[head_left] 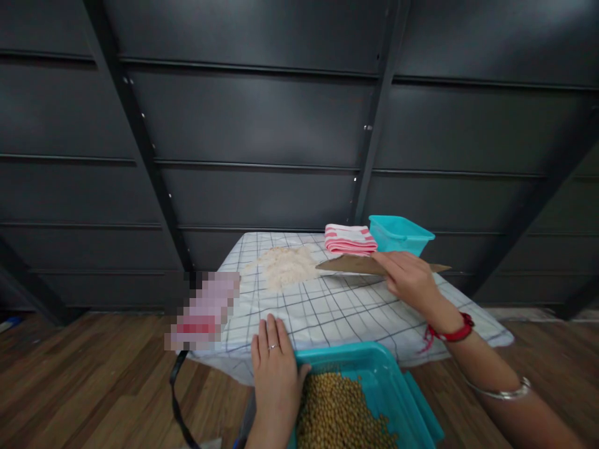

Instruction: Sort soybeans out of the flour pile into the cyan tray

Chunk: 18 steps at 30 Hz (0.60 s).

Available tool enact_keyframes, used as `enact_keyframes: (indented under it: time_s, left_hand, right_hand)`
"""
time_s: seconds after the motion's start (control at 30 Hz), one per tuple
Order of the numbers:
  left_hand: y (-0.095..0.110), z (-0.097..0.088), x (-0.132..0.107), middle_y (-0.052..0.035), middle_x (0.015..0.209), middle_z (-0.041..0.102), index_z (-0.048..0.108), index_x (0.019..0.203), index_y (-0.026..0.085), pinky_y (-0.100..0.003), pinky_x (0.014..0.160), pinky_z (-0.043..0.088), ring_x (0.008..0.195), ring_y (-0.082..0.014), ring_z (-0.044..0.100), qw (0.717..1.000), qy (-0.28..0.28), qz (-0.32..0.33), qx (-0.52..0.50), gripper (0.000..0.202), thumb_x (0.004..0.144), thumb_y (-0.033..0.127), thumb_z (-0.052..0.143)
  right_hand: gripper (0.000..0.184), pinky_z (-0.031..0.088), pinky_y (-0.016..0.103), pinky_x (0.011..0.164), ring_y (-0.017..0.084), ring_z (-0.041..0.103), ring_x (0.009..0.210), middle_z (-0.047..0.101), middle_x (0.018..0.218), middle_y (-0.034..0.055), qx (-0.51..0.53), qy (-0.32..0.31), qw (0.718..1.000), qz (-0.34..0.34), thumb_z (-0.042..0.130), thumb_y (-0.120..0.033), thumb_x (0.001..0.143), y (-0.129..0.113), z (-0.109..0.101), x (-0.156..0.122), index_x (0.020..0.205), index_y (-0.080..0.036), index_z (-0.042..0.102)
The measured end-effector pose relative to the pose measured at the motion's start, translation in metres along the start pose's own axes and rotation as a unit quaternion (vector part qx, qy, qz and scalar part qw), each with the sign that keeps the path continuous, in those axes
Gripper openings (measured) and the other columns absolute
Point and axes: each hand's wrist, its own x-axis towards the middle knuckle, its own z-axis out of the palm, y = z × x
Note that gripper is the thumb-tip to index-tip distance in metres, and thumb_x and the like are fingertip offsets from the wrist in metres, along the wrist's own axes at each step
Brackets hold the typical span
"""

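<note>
My right hand [412, 280] grips a thin flat piece of brown cardboard [353, 264] by its upper edge, just above the tabletop. To its left a patch of pale powder, like flour [287, 265], is spread on the checked cloth [299, 312]. My left hand [274, 362] lies with fingers stretched out at the table's near edge, its thumb by the rim of a teal plastic basket [374, 352]. Inside the basket is a heap of yellow-brown soybeans [339, 411]. A ring shows on one left finger.
At the far right of the table stand a folded pink-and-white striped towel [350, 239] and a smaller turquoise tub [397, 234]. A pixelated pinkish item [208, 308] with a black strap [175, 393] is at the left edge. Behind rises a dark panelled wall [262, 118].
</note>
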Motion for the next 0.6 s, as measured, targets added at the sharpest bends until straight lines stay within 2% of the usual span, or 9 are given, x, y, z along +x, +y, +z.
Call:
enact_keyframes:
  time_s: [0.07,0.17,0.27,0.4,0.6]
  left_hand:
    - [0.0,-0.001,0.001,-0.0224,0.129,0.045,0.041,0.121,0.005,-0.051,0.095,0.034,0.12,-0.0344,0.038,1.0,0.003,0.003,0.005,0.064,0.063,0.023,0.059]
    - [0.0,-0.002,0.002,-0.0232,0.128,0.045,0.044,0.119,0.003,-0.05,0.095,0.034,0.118,-0.035,0.04,1.0,-0.003,0.006,0.0,0.062,0.063,0.023,0.06]
    - [0.001,-0.001,0.002,-0.024,0.128,0.045,0.044,0.12,0.003,-0.05,0.096,0.033,0.119,-0.0347,0.039,1.0,-0.005,0.0,-0.011,0.062,0.064,0.026,0.059]
    - [0.001,0.003,0.001,-0.0232,0.128,0.045,0.038,0.124,0.005,-0.051,0.095,0.033,0.119,-0.0348,0.039,1.0,0.005,0.004,0.008,0.066,0.064,0.026,0.058]
    - [-0.004,0.013,-0.002,-0.0227,0.127,0.046,0.037,0.124,0.003,-0.05,0.092,0.036,0.117,-0.0345,0.04,0.997,0.028,0.043,0.052,0.065,0.066,0.026,0.055]
  right_hand:
    - [0.044,0.043,0.031,0.066,0.018,0.058,0.073,0.065,0.081,0.0064,-0.021,-0.039,0.999,0.024,0.036,0.002,0.064,0.003,0.021,0.006,0.098,-0.015,0.058]
    - [0.039,0.04,0.031,0.064,0.019,0.056,0.069,0.064,0.078,0.0089,-0.025,-0.051,0.998,0.035,0.038,0.002,0.066,0.004,0.047,0.016,0.095,-0.012,0.059]
    - [0.033,0.037,0.032,0.062,0.019,0.054,0.067,0.063,0.076,0.01,-0.02,-0.056,0.997,0.046,0.039,0.001,0.07,0.002,0.065,0.022,0.093,-0.01,0.06]
    - [0.031,0.035,0.031,0.063,0.019,0.052,0.071,0.062,0.078,0.0095,-0.004,-0.052,0.997,0.05,0.039,0.001,0.072,-0.002,0.073,0.02,0.09,-0.012,0.06]
    - [0.036,0.036,0.03,0.068,0.018,0.051,0.075,0.062,0.08,0.0077,0.023,-0.028,0.998,0.052,0.038,0.002,0.07,0.003,0.07,0.009,0.093,-0.014,0.06]
